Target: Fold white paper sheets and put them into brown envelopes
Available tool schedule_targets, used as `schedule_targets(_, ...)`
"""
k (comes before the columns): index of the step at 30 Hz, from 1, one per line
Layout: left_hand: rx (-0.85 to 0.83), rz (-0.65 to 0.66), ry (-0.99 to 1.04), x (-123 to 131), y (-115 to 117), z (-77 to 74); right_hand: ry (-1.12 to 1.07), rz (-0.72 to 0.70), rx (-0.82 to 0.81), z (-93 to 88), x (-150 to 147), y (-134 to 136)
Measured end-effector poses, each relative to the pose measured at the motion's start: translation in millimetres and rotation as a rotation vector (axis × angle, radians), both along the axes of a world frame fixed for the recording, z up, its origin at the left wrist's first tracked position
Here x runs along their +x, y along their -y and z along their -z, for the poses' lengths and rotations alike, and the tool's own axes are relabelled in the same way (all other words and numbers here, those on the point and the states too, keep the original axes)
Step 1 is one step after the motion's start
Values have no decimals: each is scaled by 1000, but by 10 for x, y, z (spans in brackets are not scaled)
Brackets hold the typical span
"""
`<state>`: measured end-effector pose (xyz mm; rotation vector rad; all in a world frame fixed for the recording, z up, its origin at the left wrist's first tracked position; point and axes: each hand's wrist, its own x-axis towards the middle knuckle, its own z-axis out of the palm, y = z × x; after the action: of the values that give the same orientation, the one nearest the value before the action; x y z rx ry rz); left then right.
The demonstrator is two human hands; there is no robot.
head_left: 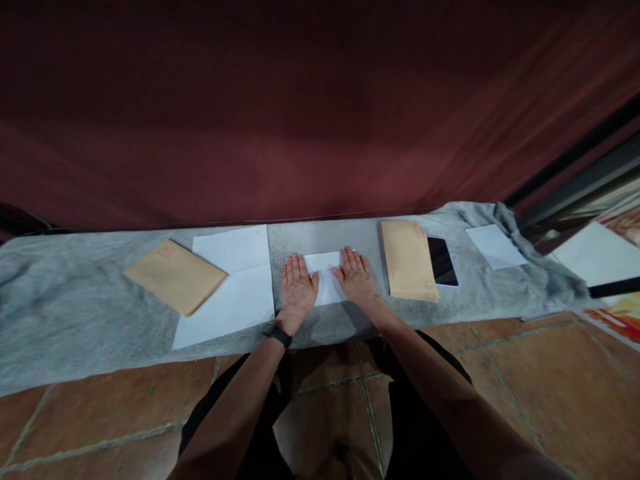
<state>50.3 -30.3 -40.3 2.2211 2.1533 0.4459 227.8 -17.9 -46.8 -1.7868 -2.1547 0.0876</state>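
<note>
A white sheet of paper [325, 279], seemingly folded, lies on the grey cloth in front of me. My left hand [299, 287] rests flat on its left end, fingers stretched out and pointing away from me. On its right end lies my right hand [356, 279], also flat, with the thumb spread inward. Both palms cover the ends of the sheet. Left of my hands is a larger white sheet [240, 287] with a crease across it, and a brown envelope [175, 277] overlaps its left side. Several brown envelopes [407, 260] are stacked to the right of my right hand.
A dark-screened phone or tablet [443, 261] lies partly under the envelope stack. Farther right is a small white paper [495, 245]. The grey cloth [75, 307] covers a long, narrow surface against a dark red curtain [300, 133]. Printed sheets [617, 300] stand at the far right.
</note>
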Motion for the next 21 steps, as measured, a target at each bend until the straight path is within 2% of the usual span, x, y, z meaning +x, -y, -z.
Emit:
schedule_targets(9, -23, -51, 6, -43, 45, -39, 16, 57, 12, 17, 141, 49)
schedule_targets(15, 61, -72, 67, -76, 77, -74, -28, 122, 40, -12, 199, 122)
schedule_targets(18, 68, 5, 69, 23, 154, -108, -63, 22, 24, -86, 131, 189)
schedule_targets(21, -18, 151, 69, 169, 289, -93, -122, -125, -45, -134, -12, 284)
